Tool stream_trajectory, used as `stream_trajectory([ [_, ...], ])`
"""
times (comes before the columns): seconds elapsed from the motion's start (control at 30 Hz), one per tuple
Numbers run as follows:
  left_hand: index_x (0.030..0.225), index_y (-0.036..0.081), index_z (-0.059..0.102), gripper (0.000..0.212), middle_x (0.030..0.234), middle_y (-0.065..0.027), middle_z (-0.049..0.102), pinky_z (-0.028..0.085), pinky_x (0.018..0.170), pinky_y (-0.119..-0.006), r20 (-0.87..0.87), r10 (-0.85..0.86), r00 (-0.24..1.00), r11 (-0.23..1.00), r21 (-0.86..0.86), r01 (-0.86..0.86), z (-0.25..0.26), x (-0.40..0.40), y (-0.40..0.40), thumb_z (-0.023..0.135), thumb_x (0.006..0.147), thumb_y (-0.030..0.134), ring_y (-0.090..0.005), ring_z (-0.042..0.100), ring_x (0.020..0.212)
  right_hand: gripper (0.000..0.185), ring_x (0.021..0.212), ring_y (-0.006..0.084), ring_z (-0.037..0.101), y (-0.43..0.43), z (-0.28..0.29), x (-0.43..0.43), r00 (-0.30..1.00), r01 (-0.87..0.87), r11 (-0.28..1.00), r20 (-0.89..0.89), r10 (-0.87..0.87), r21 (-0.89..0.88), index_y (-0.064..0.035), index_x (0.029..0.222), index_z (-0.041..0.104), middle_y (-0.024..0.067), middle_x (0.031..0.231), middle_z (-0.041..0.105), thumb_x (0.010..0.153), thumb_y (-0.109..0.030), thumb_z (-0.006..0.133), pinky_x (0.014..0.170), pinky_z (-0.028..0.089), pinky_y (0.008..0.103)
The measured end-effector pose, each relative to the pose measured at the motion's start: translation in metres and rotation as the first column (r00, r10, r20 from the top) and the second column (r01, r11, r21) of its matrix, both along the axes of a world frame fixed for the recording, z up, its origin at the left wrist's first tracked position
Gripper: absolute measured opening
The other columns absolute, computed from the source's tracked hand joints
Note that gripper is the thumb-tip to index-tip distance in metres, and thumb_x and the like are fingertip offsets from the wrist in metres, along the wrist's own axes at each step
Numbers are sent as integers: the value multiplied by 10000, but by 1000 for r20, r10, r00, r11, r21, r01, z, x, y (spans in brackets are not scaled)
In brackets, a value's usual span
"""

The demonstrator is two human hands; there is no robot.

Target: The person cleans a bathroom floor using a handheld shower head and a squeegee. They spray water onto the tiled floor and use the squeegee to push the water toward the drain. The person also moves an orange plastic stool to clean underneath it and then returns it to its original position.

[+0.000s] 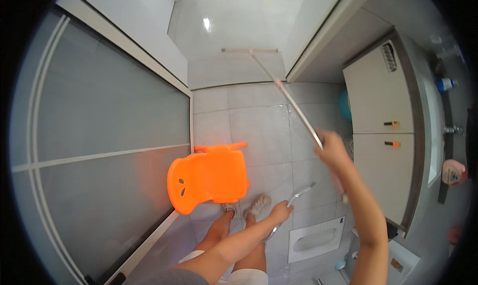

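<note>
My right hand (332,146) is closed around the handle of a floor squeegee (298,111), whose long pole slants away to the upper left. The squeegee's pink crossbar lies over the floor near the doorway. Lower down, my left hand (281,212) grips a silvery flexible shower hose (300,192), with one end sticking out to the upper right and more hose trailing below by my leg. An orange plastic child's chair (213,173) stands on the tiles left of my feet.
Frosted glass panels (112,98) run along the left. A vanity cabinet (381,98) with a basin lines the right, a teal round object (344,105) beside it. A white squat toilet (316,240) is set in the floor at lower right. A low threshold (239,85) crosses the doorway.
</note>
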State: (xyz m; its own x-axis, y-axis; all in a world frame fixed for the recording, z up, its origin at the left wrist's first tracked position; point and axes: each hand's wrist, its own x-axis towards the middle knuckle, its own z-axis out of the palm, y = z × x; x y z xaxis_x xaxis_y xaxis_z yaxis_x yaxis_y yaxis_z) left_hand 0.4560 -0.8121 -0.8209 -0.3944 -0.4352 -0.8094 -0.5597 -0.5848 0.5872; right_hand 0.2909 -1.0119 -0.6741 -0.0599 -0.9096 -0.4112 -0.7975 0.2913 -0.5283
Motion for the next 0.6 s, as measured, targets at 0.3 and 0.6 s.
stream_trajectory([
  [0.3, 913, 15, 536, 309, 845, -178, 593, 436, 667, -417, -328, -119, 937, 993, -52, 107, -26, -43, -44, 524, 819, 309, -313, 579, 776, 255, 552, 215, 589, -335, -107, 130, 957, 58, 996, 282, -73, 63, 53, 995, 500, 140, 699, 570, 766, -35, 432, 493, 473, 341],
  [0.6, 933, -3, 492, 295, 849, -220, 570, 423, 695, -448, -342, 14, 940, 1000, -4, -17, -42, -48, -147, 489, 838, 276, -369, 553, 812, 514, 384, 162, 395, -364, -213, 108, 988, -56, 959, 151, 14, 279, -204, 1367, 251, 77, 559, 432, 869, -161, 371, 353, 378, 345],
])
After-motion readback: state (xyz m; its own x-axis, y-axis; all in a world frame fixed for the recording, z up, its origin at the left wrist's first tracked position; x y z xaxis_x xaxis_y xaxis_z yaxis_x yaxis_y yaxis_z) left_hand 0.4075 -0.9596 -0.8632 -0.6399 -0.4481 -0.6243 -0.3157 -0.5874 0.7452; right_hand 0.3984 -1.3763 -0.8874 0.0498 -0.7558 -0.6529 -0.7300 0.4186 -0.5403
